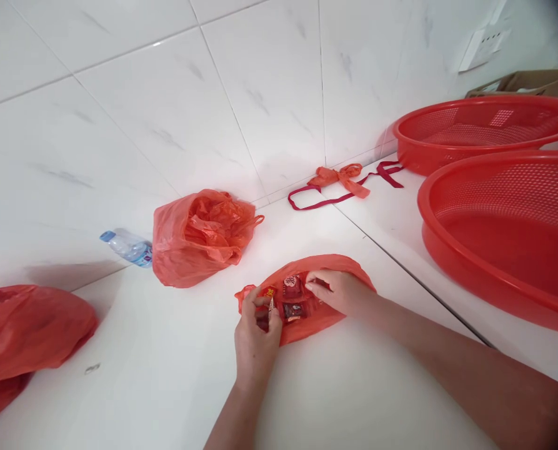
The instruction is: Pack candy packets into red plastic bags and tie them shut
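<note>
A small red plastic bag (307, 328) lies flat on the white tiled floor (166, 375), with several small wrapped sweets (292, 287) showing inside it. My left hand (255, 337) pinches the bag's left edge together with a small red-and-yellow packet (268, 294). My right hand (337, 290) rests on the bag's upper right part, fingers curled and pinching the plastic near the opening.
A fuller red plastic bag (197, 240) sits behind, beside a lying water bottle (129, 247). Another red bag (20, 331) is at the left edge. Two red mesh baskets (494, 244) (480, 128) stand at right. A knotted red ribbon (339, 184) lies by the wall.
</note>
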{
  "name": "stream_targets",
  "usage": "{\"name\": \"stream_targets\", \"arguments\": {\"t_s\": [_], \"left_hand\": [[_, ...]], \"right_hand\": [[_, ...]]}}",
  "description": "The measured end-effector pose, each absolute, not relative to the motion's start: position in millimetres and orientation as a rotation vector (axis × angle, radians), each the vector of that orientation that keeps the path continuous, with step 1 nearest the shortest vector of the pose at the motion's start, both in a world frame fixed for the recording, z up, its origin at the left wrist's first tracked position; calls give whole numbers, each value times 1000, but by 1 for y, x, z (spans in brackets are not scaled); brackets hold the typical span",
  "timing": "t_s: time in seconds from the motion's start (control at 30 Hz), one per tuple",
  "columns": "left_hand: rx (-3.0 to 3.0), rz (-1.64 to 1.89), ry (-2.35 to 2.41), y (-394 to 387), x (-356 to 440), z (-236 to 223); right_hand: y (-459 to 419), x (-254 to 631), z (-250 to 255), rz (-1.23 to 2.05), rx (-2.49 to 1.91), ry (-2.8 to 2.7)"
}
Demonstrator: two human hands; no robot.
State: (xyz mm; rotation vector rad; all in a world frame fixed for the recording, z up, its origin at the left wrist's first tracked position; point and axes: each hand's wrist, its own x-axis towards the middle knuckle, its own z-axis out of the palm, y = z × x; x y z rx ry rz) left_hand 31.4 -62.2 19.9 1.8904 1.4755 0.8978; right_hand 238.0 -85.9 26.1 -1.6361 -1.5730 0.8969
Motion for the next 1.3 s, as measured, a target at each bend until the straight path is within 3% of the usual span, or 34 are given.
{"name": "stream_targets", "arguments": {"t_s": [0.3,0.43,0.57,0.77,1.03,1.3], "left_hand": [[1905,1181,1325,-63,26,8],[1842,1099,1329,-60,26,3],[1878,1018,1417,-53,25,2],[2401,1169,1269,-51,26,6],[2674,731,1021,-57,35,0],[2692,703,1054,-55,34,-2]], "right_hand": [[-93,241,35,1111,-1497,-2003],[-94,236,35,1114,-1460,-2062],[-91,238,37,977,-1623,-1828],[-86,250,42,844,-2026,-1672],[-84,252,31,948,-2130,-1722],[-86,248,29,875,-2047,-1767]]}}
